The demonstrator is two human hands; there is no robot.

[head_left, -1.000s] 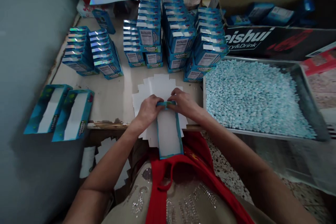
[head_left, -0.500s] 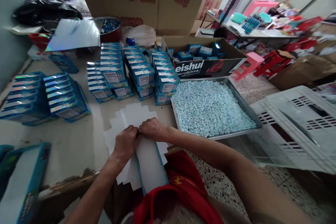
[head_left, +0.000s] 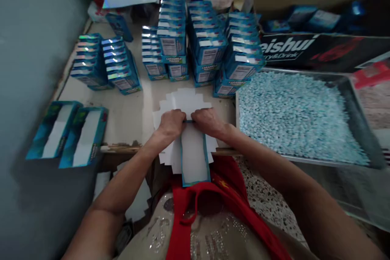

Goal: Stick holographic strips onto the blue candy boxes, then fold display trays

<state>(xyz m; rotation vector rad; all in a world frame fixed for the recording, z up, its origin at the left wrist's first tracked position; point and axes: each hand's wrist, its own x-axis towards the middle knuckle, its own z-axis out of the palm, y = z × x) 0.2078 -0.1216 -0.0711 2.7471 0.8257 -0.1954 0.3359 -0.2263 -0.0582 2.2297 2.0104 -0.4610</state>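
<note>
A box piece with blue edges and a white inner face (head_left: 195, 156) lies over a fanned stack of white card (head_left: 186, 99) at the table's front edge. Its far end is pinched between my hands. My left hand (head_left: 172, 122) has its fingers curled on the far left corner. Close beside it, my right hand (head_left: 207, 122) has its fingers closed on the far right corner. Most fingertips are hidden behind the knuckles.
Rows of blue boxes (head_left: 210, 55) stand behind the hands, with more at the left (head_left: 122, 65). Two open blue boxes (head_left: 87, 136) lie front left. A metal tray (head_left: 239, 109) of pale blue pieces and a black carton (head_left: 323, 50) are at the right.
The view has tilted down and shifted left, so the two open boxes at the left now show whole. Both hands keep hold of the box piece's far end.
</note>
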